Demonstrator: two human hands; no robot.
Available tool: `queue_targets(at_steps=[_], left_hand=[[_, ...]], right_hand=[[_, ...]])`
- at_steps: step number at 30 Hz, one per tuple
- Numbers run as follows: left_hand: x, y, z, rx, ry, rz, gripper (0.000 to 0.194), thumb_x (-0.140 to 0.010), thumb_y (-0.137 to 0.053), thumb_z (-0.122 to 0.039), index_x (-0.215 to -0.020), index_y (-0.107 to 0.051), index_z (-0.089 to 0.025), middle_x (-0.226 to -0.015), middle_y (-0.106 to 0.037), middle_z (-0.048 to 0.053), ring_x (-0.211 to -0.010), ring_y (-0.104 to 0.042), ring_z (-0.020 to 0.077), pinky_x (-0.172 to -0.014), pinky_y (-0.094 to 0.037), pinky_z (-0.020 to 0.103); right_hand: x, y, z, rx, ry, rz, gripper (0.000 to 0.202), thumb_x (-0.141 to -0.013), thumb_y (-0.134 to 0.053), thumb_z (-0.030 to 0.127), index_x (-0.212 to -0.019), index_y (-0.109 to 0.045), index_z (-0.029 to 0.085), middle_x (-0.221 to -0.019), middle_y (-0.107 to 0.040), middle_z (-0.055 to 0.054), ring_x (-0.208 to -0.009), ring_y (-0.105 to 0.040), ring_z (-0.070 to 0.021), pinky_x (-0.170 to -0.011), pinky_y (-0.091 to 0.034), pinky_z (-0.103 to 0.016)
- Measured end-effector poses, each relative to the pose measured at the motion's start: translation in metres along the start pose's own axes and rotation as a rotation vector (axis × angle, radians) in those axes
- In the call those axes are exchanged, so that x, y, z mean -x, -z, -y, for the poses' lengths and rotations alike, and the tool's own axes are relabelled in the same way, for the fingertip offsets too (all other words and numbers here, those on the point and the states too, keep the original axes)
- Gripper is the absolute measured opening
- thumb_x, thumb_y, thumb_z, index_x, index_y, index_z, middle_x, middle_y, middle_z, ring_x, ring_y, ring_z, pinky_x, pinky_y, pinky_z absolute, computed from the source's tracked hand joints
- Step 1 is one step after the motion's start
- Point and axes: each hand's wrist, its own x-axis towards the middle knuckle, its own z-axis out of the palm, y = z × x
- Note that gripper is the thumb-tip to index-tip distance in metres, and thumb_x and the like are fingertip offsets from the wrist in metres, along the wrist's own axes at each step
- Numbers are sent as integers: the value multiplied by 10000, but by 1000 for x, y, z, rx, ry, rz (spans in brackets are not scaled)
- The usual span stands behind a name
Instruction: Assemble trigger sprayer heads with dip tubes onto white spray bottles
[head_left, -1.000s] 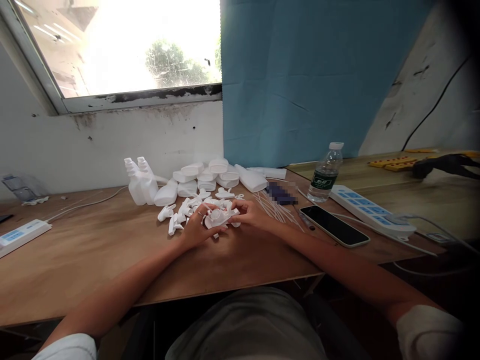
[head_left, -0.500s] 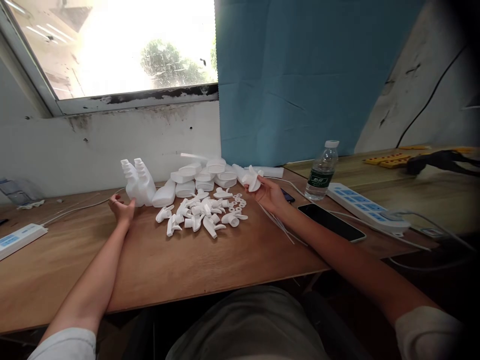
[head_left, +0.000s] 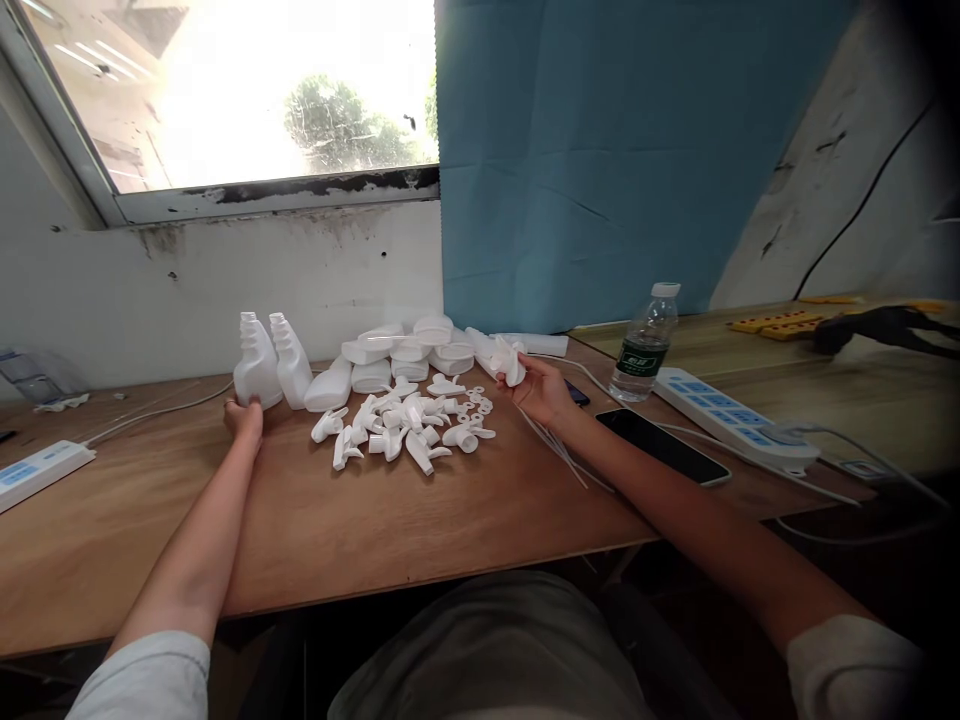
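My left hand (head_left: 244, 416) grips the lower part of a white spray bottle (head_left: 256, 368) that has an open, threaded neck; some fingers are hidden by the bottle. A second white bottle (head_left: 291, 366) stands upright just to its right, a small gap between them. Between the fingers of my right hand (head_left: 541, 390) is a white trigger spray head (head_left: 510, 361), held above the table. In front of the bottles lies a loose heap of white trigger spray heads (head_left: 405, 415). Several small white rings (head_left: 475, 402) lie at its right side.
White bottles (head_left: 390, 352) lie stacked against the wall. Thin white tubes (head_left: 559, 452) rest near my right wrist. Further right are a black phone (head_left: 663, 446), a water bottle (head_left: 643, 345) and a power strip (head_left: 731, 420). Another power strip (head_left: 45, 474) sits at the left.
The left bottle has shifted left, away from the second one, with my left hand now closed at its base. My right hand has moved slightly, still holding the spray head.
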Motion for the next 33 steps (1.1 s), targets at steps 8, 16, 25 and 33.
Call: queue_targets(at_steps=[8, 16, 25, 33], left_hand=[[-12, 49, -37, 302, -364, -321, 134, -775, -549, -249, -808, -447, -168, -826, -466, -13, -841, -480, 135, -864, -406, 284], [39, 37, -89, 774, -271, 241, 392, -569, -664, -461, -753, -523, -145, -636, -449, -42, -601, -420, 93, -559, -374, 213], [76, 27, -89, 666, -195, 561, 386, -600, -693, -476, -789, -611, -149, -571, -493, -35, -472, -434, 93, -438, -314, 217], [77, 25, -87, 694, -162, 545, 368, -594, -699, -468, -774, -616, -158, -572, -507, -36, -463, -437, 87, -434, -323, 206]], right_hand=[[-5, 2, 8, -83, 97, -80, 80, -895, -560, 261, -947, -580, 204, -798, -727, -24, -630, -678, -154, -581, -593, -272], [-13, 13, 12, -38, 155, -71, 118, -882, -608, 312, -943, -572, 218, -800, -729, -8, -639, -684, -136, -607, -600, -256], [-11, 11, 11, -8, 211, -112, 58, -873, -583, 256, -888, -530, 237, -791, -735, -7, -600, -689, -155, -562, -586, -273], [-14, 18, 9, 17, 214, -170, 127, -824, -619, 262, -881, -508, 235, -754, -720, -4, -562, -679, -161, -506, -557, -260]])
